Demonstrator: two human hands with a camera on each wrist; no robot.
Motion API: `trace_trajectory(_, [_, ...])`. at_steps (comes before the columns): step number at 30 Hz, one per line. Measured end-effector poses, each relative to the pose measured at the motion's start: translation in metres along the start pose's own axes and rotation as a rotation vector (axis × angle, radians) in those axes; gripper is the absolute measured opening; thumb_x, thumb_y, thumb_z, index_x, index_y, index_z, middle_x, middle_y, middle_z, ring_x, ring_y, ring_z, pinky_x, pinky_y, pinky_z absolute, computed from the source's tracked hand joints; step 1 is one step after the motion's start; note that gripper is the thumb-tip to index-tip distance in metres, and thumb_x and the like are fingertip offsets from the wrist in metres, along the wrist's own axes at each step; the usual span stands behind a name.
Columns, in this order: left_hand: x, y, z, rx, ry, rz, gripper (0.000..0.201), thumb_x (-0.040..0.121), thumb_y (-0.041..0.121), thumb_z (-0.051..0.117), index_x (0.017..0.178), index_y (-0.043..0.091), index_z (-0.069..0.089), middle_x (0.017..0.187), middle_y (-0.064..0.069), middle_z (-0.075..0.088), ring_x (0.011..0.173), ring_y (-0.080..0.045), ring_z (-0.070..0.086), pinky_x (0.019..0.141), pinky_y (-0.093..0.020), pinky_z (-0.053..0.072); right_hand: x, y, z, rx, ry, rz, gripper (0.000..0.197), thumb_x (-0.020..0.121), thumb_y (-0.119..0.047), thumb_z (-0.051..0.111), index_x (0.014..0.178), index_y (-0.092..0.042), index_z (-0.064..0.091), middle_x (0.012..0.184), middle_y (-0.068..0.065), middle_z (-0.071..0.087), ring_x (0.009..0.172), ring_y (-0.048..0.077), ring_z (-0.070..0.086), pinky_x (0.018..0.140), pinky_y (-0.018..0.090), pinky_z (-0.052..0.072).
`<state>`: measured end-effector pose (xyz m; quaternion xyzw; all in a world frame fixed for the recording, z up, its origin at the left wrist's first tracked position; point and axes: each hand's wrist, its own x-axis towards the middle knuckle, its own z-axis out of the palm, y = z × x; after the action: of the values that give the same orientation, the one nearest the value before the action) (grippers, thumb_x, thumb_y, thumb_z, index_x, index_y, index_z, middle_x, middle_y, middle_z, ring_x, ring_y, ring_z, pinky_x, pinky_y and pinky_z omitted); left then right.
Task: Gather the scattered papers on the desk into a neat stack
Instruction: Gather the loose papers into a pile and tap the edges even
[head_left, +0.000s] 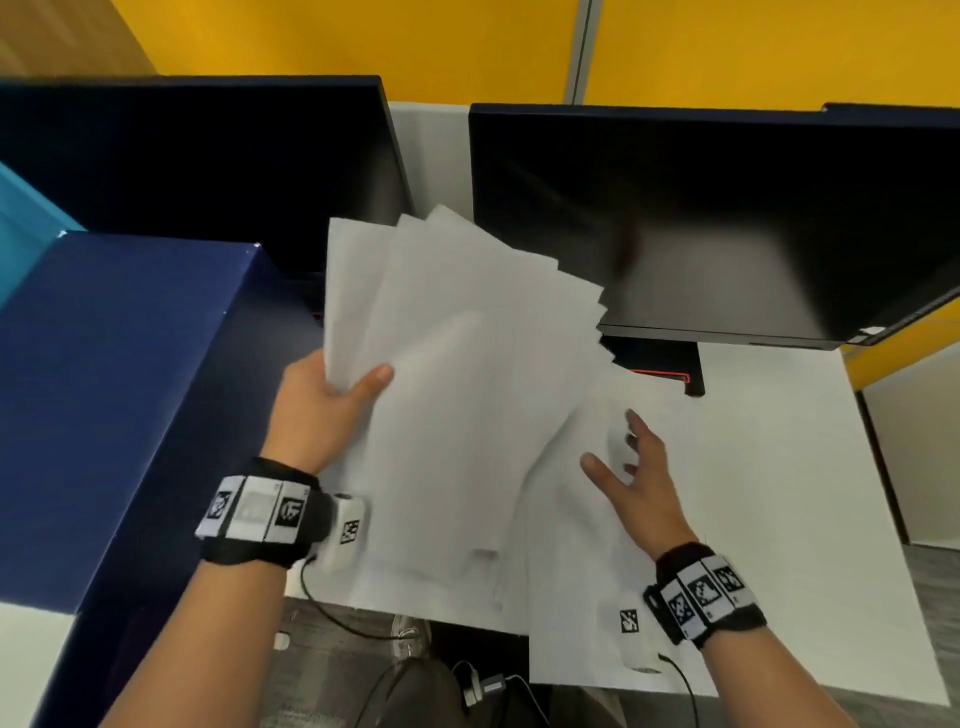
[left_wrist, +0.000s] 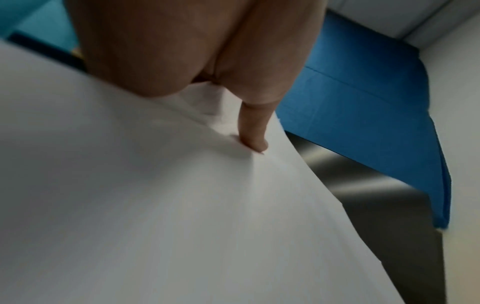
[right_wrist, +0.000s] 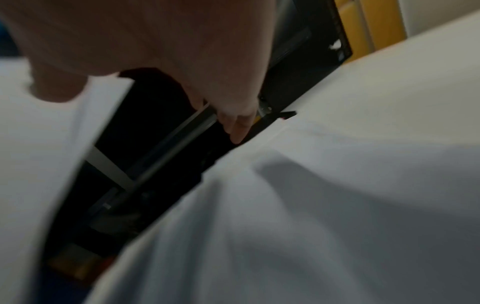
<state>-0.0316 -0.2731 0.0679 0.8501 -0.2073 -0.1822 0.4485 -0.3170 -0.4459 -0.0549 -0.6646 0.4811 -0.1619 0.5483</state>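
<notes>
Your left hand (head_left: 317, 402) pinches a fanned bundle of white papers (head_left: 457, 364) at its left edge, with the thumb on top and the other fingers hidden under the sheets. In the left wrist view one fingertip (left_wrist: 255, 142) presses into the paper. The bundle is lifted and tilted, and its far corners spread like a fan in front of the two dark monitors (head_left: 727, 223). The sheets are not aligned; their edges step one behind the other on the far right side.

Your right hand (head_left: 639, 483) is spread, with straight fingers, and holds nothing. It lies over another white sheet (head_left: 582, 597) on the white desk (head_left: 805, 493), just right of the bundle. I cannot tell if the fingers touch this sheet. Its near edge hangs over the near edge of the desk.

On the left of the bundle stands a dark blue box (head_left: 130, 389), closed at the top, so what is inside cannot be seen. Behind the monitors there is a yellow partition wall (head_left: 363, 36). Both wrists carry black bands with printed markers.
</notes>
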Motion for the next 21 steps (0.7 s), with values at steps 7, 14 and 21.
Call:
trace_trajectory(7, [-0.015,-0.055,0.132,-0.065,-0.308,-0.264,0.051,0.076,0.046,0.078,0.117,0.018,0.067,0.108,0.001,0.073,0.096,-0.018,0.071,0.085,-0.035,0.057,-0.005,-0.003,-0.003,0.157,0.043,0.176,0.054,0.079,-0.038,0.077,0.125,-0.018,0.057,0.119,-0.002,0.068,0.112,0.021,0.065,0.096,0.039,0.051])
trace_trajectory(14, [-0.021,-0.089,0.199,0.102,-0.285,-0.308,0.062,0.086,0.038,0.069,0.14,0.016,0.046,0.131,-0.007,0.057,0.114,-0.022,0.06,0.094,-0.027,0.046,0.014,0.069,-0.043,-0.345,0.313,0.451,0.059,0.089,-0.032,0.063,0.138,-0.003,0.046,0.127,0.019,0.052,0.121,0.039,0.047,0.099,0.044,0.039])
trace_trajectory(21, [-0.019,-0.074,0.222,0.309,-0.347,-0.21,0.055,0.092,0.035,0.061,0.14,0.011,0.049,0.136,-0.009,0.052,0.124,-0.025,0.052,0.094,-0.023,0.038,0.053,0.067,-0.025,-0.417,0.116,0.498,0.07,0.087,-0.046,0.054,0.14,-0.004,0.039,0.14,0.023,0.035,0.126,0.044,0.04,0.106,0.049,0.039])
